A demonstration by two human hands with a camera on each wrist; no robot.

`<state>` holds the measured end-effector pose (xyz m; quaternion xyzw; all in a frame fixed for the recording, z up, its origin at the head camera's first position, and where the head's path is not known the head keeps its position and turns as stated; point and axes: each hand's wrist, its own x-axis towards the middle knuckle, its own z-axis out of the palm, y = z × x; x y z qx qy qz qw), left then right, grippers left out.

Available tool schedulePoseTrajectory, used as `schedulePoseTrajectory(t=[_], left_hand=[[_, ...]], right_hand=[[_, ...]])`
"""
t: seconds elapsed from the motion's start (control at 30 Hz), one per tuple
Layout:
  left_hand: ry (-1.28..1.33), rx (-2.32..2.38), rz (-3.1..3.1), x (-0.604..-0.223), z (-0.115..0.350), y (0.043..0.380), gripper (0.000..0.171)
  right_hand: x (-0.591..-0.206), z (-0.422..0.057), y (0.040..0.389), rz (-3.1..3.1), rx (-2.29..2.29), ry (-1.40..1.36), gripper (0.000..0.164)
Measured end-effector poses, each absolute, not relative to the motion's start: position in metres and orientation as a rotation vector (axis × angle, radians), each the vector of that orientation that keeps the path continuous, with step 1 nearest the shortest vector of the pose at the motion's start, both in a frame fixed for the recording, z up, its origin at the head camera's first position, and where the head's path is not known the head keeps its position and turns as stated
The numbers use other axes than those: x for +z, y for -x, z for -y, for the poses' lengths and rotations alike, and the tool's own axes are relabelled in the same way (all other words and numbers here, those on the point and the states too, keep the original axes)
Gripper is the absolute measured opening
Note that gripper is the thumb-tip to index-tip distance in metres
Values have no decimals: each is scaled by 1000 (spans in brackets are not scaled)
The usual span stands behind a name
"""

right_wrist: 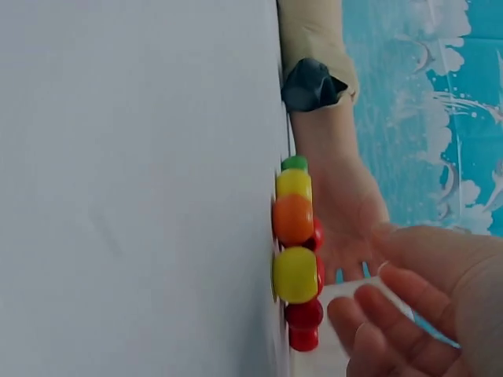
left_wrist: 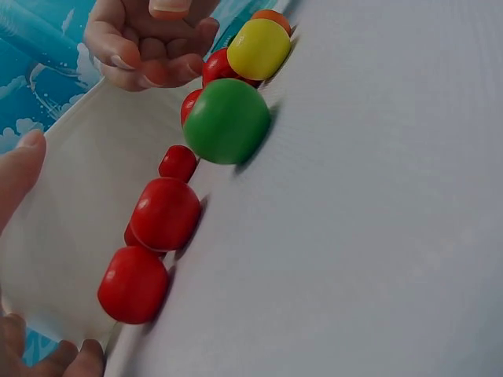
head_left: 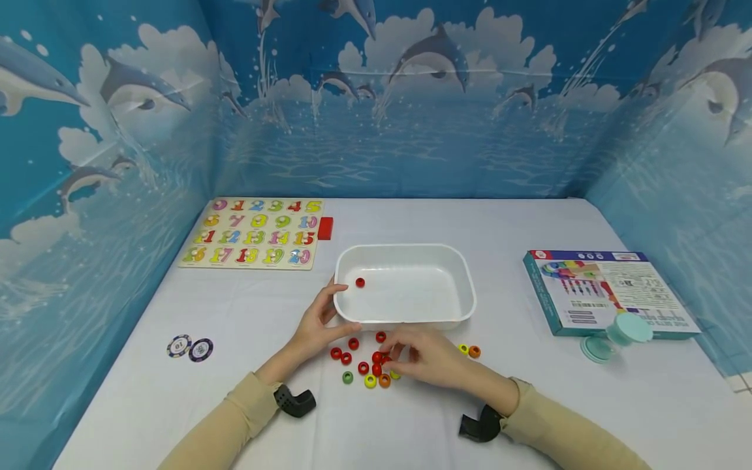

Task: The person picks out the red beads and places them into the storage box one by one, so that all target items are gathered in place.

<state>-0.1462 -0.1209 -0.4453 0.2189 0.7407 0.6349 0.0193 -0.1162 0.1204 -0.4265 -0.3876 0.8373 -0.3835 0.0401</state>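
Observation:
A white plastic tub (head_left: 417, 287) stands mid-table with one red bead (head_left: 360, 282) inside near its left end. My left hand (head_left: 313, 331) holds the tub's near left corner, thumb at the front wall and fingers along the left side. In front of the tub lies a loose cluster of wooden beads: several red beads (head_left: 363, 368), a green bead (head_left: 348, 377), yellow beads (left_wrist: 258, 49) and an orange bead (right_wrist: 293, 219). Just over the cluster's right side hovers my right hand (head_left: 431, 358), fingers loosely bent, with no bead visible between them.
A yellow bead (head_left: 463, 349) and an orange bead (head_left: 474, 352) lie right of my right hand. A number puzzle board (head_left: 252, 234) and a red block (head_left: 326, 228) are back left, two poker chips (head_left: 201, 350) left. At right, a pale green stand (head_left: 628, 329) is beside a boxed game (head_left: 611, 290).

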Motion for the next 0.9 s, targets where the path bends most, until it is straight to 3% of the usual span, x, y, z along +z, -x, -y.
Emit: schedulePoseTrajectory(t=[0.9], left_hand=[[-680,1977,-2300,-446,121,147,67]], right_hand=[[-445,-109,108,-2869,-939,1078,16]])
